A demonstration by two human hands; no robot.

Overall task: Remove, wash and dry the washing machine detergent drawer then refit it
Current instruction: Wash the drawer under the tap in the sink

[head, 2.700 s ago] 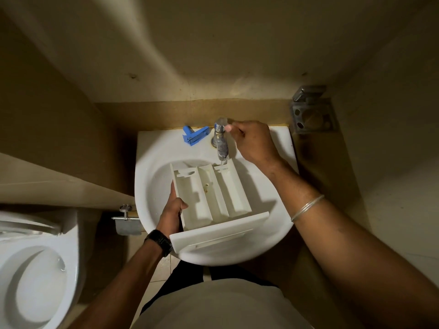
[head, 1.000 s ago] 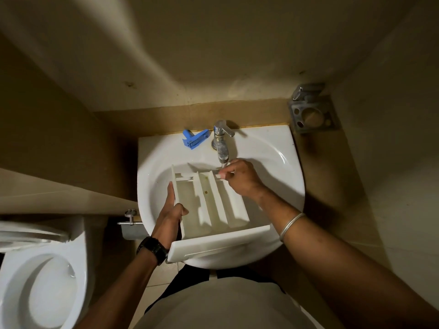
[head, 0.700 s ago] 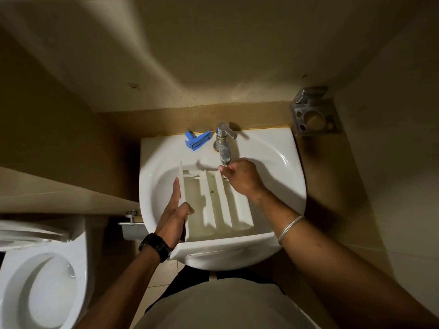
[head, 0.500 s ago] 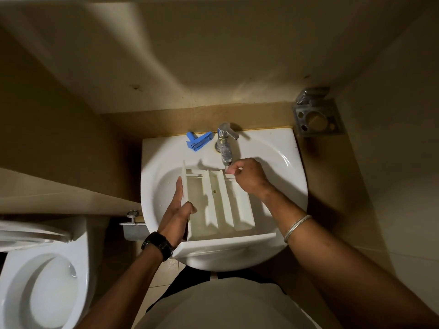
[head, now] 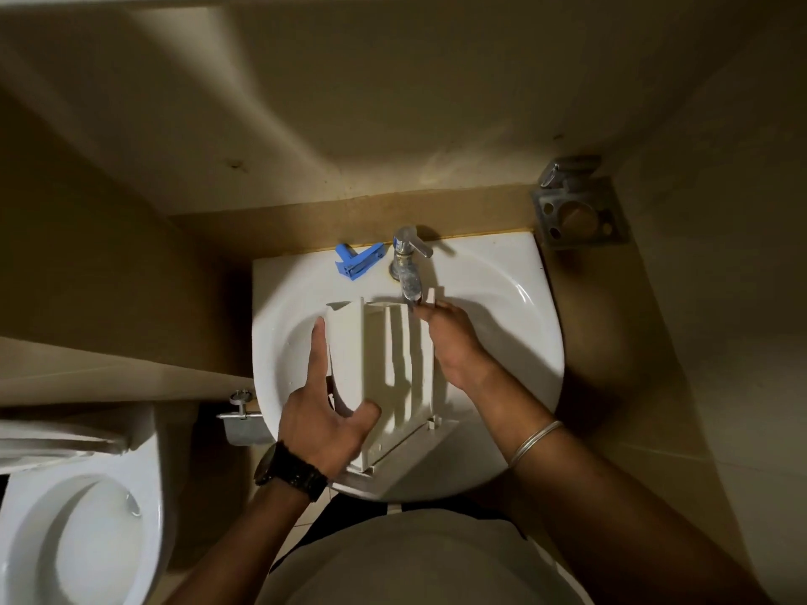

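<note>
Here, left hand fingers spread along the tilted detergent drawer, thumb hooked inside; right hand fingers flat on it.

A white plastic detergent drawer is held tilted on its side over a white basin, its three long compartments facing right, front panel nearest the camera, rear end under the tap.

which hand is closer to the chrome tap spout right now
Right. The right hand has its fingertips just under the chrome tap spout; the left hand grips the white detergent drawer lower down.
</note>
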